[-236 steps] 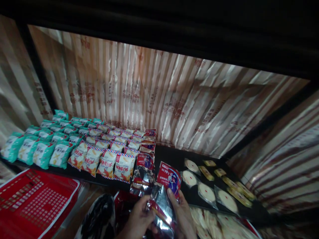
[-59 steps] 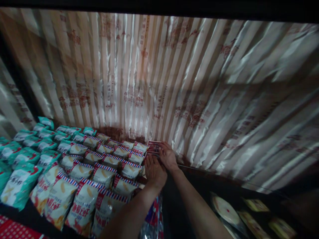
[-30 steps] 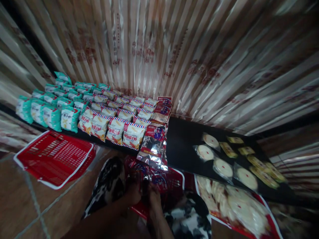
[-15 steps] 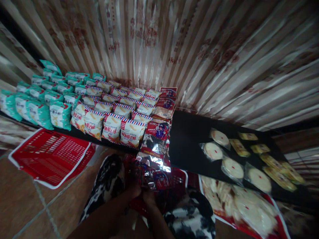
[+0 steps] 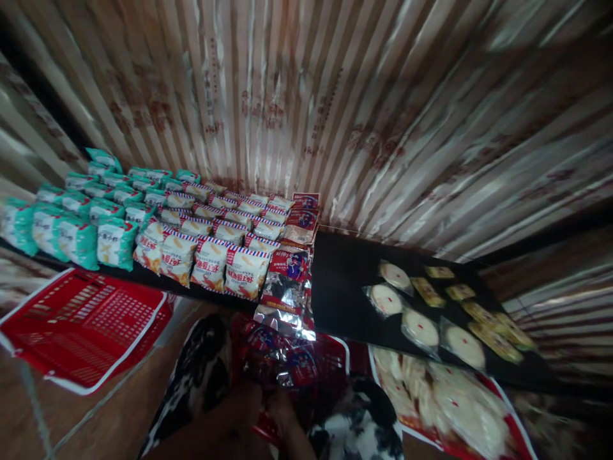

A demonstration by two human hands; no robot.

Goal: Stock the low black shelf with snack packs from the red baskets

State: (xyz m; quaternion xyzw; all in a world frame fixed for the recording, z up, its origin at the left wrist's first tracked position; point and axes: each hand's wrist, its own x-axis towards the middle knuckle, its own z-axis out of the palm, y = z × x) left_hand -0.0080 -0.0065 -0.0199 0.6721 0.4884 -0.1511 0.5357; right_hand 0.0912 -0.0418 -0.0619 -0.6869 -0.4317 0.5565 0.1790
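Between the knees, my left hand point(image 5: 248, 401) and my right hand point(image 5: 281, 409) are close together, low over a red basket point(image 5: 345, 358). Several shiny red snack packets point(image 5: 304, 365) lie in that basket, just beyond my hands. Shadow and blur hide the fingers of both hands, so I cannot see whether either holds a packet. Above the basket, matching red packets point(image 5: 286, 284) form a column on the black shelf point(image 5: 342, 275), the front one hanging over its edge. To their left stand rows of white snack bags point(image 5: 246, 271) with striped tops.
Teal snack bags point(image 5: 115, 243) fill the shelf's left end. Round white packs point(image 5: 421, 329) and yellow packets point(image 5: 493, 342) lie on its right part. An empty-looking red basket point(image 5: 90, 326) sits at left, another basket of white packs point(image 5: 454, 409) at right. A pleated curtain point(image 5: 287, 96) hangs behind.
The view has tilted up and turned slightly right, so the shelf goods appear shifted. My hands have drawn back a little toward me. The goods on the shelf look unchanged.
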